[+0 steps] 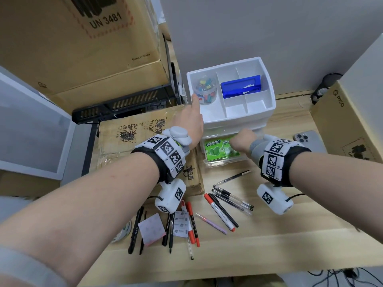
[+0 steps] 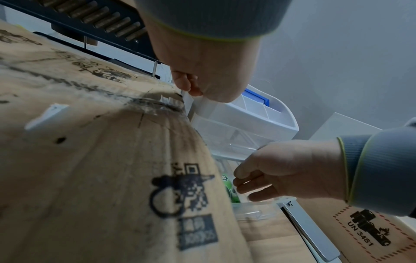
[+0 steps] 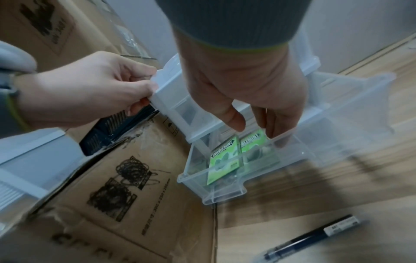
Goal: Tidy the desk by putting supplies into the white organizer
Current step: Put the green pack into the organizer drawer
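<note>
Left hand (image 3: 85, 92) pinches the white organizer's (image 1: 267, 96) back-left corner so it won't slide at the desk's back edge; right hand (image 3: 254, 99), fingers curled, reaches into the open drawer (image 3: 227, 178) holding 2 gum packs (image 3: 225, 158).

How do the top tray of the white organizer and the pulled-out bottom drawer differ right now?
The top tray is opaque white and split by dividers; the bottom drawer is clear plastic. The tray holds a tub of clips and a blue case; the drawer holds green Doublemint packs. The left hand grips the tray's corner; the right hand reaches into the drawer. Both belong to one organizer.
</note>
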### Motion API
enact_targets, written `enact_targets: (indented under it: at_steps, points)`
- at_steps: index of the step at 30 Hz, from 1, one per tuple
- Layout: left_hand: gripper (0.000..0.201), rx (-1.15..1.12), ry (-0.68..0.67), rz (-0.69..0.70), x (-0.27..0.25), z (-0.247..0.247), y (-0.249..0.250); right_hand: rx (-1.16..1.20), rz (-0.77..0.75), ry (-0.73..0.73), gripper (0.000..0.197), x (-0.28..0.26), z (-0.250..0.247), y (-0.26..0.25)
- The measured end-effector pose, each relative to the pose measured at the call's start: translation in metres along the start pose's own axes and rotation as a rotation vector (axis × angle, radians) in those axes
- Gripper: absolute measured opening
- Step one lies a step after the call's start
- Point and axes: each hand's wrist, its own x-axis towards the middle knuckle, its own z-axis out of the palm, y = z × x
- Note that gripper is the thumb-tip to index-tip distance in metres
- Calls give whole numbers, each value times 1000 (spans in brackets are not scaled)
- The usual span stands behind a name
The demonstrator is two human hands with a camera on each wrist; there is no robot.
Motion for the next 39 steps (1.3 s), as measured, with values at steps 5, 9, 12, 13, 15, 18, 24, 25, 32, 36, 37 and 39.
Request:
enact_targets:
  at_steps: [5,9,12,13,15,18,24,25,32,36,37,39]
  points:
    - [64,-11,-7,0,-1,-1,-2,-170,-169,38,16,-8,-7,12]
    - [64,-29,-14,8,-1,-1,-1,-112,-351,40,13,-10,-7,29]
    - [63,-27,-11,9,0,-1,-1,-215,-514,-3,11,-18,-4,39]
    - [63,-23,-11,10,-1,0,-1,-293,-580,37,16,-18,-2,40]
    - [63,-19,-14,7,-1,0,-1,-424,-634,92,37,-15,2,38]
    - [62,-25,-17,5,-1,-2,0,-564,-554,-9,53,-8,9,36]
    - [61,-27,-12,2,-1,-1,0,-680,-489,-37,76,0,17,47]
    - [62,-33,-16,4,-1,-1,0,-697,-493,-38,79,2,17,48]
    - [62,-36,-21,2,1,0,1,-713,-507,-83,66,2,13,49]
    - [64,-28,-21,5,2,0,0,-701,-508,-43,61,8,9,52]
    - [63,-28,-19,5,2,0,-1,-701,-509,-51,60,9,8,54]
    - [63,-31,-13,0,1,1,0,-699,-508,-89,58,10,4,57]
